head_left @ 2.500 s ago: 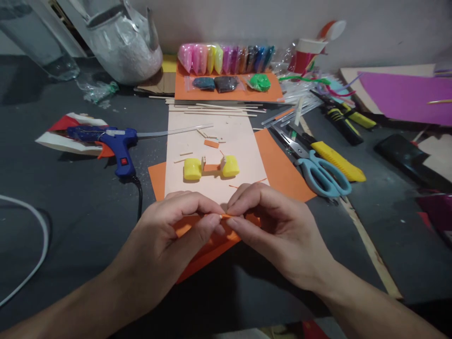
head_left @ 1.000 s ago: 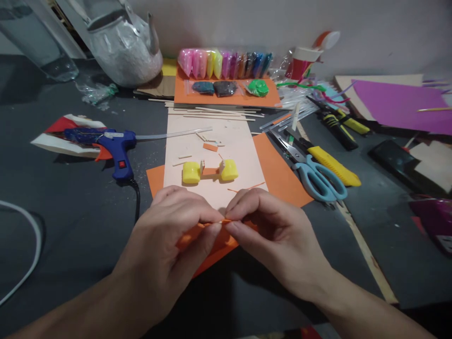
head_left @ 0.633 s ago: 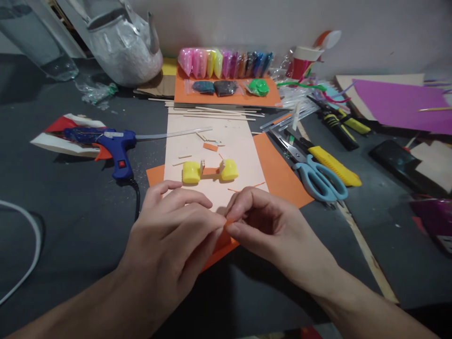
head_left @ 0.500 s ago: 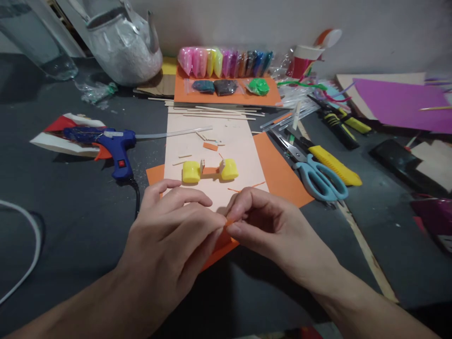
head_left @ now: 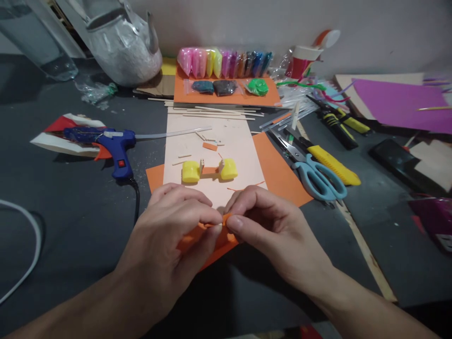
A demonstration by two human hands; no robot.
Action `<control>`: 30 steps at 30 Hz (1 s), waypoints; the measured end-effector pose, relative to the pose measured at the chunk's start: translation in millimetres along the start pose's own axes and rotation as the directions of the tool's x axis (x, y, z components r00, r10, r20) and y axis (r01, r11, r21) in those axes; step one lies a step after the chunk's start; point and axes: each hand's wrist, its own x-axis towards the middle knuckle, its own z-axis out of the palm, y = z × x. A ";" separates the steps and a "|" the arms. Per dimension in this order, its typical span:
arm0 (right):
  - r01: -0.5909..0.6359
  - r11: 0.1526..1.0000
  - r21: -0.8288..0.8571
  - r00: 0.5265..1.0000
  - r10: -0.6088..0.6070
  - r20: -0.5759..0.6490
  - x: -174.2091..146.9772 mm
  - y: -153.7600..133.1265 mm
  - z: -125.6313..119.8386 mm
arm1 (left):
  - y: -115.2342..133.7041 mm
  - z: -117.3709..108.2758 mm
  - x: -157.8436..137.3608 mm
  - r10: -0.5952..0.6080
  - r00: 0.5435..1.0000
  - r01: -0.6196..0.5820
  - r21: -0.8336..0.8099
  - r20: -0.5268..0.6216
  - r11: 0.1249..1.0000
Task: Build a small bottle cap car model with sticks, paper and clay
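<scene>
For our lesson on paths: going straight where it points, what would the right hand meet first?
Probably the left hand, just past the small orange piece between them; depth is unclear.

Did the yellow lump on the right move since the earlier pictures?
No. The yellow lump sits at the same spot on the pale sheet; only the whole view shifted slightly.

Matt orange strip (head_left: 227, 218), smooth yellow cylinders (head_left: 190, 172), rough metal kettle (head_left: 125, 54), glossy plastic packets (head_left: 226, 64).

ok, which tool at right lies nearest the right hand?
The steel scissors with blue loop handles; the yellow-bodied cutter and black-and-yellow pliers lie farther from the right hand.
</scene>
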 end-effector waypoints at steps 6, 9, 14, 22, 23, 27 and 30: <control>-0.051 0.998 0.027 0.998 0.051 -0.021 -0.1 -1.0 3.7 | -1.7 0.0 1.2 -0.041 0.999 0.041 -0.043 0.011 0.998; -0.081 0.997 0.015 0.996 0.081 -0.027 0.2 -1.0 4.9 | -2.1 0.8 1.3 -0.054 0.998 0.056 -0.058 0.022 0.997; 0.013 0.998 -0.053 0.999 -0.016 -0.051 -0.4 -0.6 4.3 | 1.8 1.0 0.9 -0.184 0.981 0.190 -0.140 0.055 0.972; 0.284 0.899 -0.335 0.953 -0.302 -0.003 -7.5 6.4 1.6 | 3.1 -4.4 0.7 -0.251 0.956 0.286 -0.295 0.151 0.912; 0.308 0.883 -0.353 0.945 -0.326 0.010 -7.3 7.2 1.4 | 2.8 -4.4 0.5 -0.243 0.959 0.278 -0.299 0.148 0.913; 0.351 0.852 -0.388 0.928 -0.371 0.026 -5.9 7.9 2.4 | 0.8 -2.0 -1.1 -0.227 0.967 0.251 -0.309 0.112 0.917; 0.282 0.877 -0.389 0.950 -0.312 -0.015 -6.0 6.1 4.1 | -0.9 -0.1 -2.4 -0.242 0.967 0.254 -0.307 0.077 0.917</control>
